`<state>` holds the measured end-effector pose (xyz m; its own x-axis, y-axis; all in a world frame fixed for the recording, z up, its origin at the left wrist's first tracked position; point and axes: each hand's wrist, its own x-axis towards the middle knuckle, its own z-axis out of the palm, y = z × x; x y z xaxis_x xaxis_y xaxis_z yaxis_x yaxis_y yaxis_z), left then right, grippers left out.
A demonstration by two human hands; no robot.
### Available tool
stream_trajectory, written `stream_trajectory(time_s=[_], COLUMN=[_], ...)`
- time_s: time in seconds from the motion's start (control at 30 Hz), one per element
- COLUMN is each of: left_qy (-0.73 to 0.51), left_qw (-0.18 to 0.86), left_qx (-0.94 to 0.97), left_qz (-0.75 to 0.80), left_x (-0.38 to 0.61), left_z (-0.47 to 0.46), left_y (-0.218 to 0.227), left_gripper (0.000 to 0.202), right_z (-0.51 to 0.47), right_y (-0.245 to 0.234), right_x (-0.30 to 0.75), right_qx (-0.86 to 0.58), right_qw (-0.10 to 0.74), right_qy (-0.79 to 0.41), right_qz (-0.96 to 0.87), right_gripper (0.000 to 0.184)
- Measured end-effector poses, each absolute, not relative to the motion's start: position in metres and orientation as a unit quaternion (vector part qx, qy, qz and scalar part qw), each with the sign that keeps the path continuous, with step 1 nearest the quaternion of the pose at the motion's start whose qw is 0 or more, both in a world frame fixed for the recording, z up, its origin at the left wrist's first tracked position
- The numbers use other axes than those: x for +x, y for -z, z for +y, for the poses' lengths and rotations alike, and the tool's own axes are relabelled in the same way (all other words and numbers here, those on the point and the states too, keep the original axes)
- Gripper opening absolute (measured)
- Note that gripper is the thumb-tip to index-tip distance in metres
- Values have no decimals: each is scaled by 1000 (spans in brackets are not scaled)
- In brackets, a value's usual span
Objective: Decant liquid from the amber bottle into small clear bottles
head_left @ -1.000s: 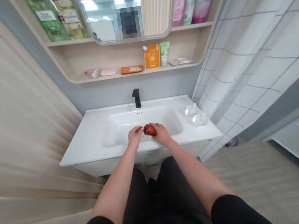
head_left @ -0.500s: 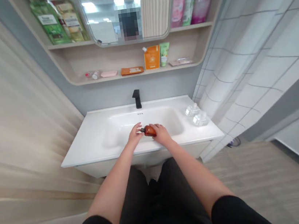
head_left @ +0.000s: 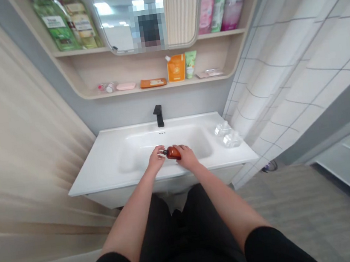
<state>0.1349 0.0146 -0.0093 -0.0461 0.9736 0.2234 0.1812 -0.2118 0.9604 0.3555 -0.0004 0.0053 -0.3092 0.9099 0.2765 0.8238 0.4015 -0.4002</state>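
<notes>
The amber bottle (head_left: 173, 153) is gripped around its base end by the right hand (head_left: 185, 157), with the fingers closed over it. It is held tipped over on its side, just left of that hand, with its black pump (head_left: 165, 152) pointed toward the left hand (head_left: 156, 158). The pump is partly ringed by the left hand's bent fingers; whether it is pinched cannot be told. Both hands are held above the near part of the white basin (head_left: 134, 151) in the bench (head_left: 99, 169). Beyond them, the black faucet (head_left: 159, 116) is mounted. Well to the right of the right hand, two clear containers (head_left: 231, 140) are set on the bench. Higher beyond the hands, an orange pouch (head_left: 176, 68) and a green tube (head_left: 190, 65) are stood side by side on the shelf (head_left: 118, 93).
</notes>
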Motion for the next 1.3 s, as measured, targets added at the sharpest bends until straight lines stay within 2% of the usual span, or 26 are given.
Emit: stream_trajectory(time_s=[0.17,0.2,0.3,0.33,0.43,0.5,0.63,0.77,0.97,1.07,1.2,1.3], left_qy=[-493,-499,-524,-520,-489,-491,-519,-509,-498,-533,-616,-608], left_qw=[381,372,350,347,349,357,376,405,427,411,321,205], left_qx=[572,587,597,592,584,587,580,570,572,557,472,443], left_qz=[533,518,497,508,545,535,503,503,492,487,543,626], left_x=[135,135,137,137,138,137,135,136,144,143,100,29], left_z=[13,13,11,11,12,14,15,17,12,7,8,16], left_y=[8,7,6,6,7,7,8,9,9,5,-13,-39], left_gripper=[18,21,45,44,20,14,30,36,72,68,55,70], right_z=[-1,-2,-2,-2,-1,0,0,0,6,8,10,15], right_y=[-5,-5,-6,-6,-6,-5,-4,-4,4,7,12,17], right_x=[355,355,355,354,354,354,355,355,357,360,364,364], right_qx=[-547,-549,-546,-543,-539,-538,-533,-510,-467,-444,-467,-505], right_qw=[234,233,233,234,235,235,246,276,324,342,377,377], right_qy=[-93,-94,-97,-97,-96,-98,-107,-147,-232,-264,-279,-267], right_qz=[-799,-797,-799,-800,-803,-803,-803,-801,-789,-785,-749,-729], right_gripper=[90,90,91,91,90,90,92,96,102,104,94,81])
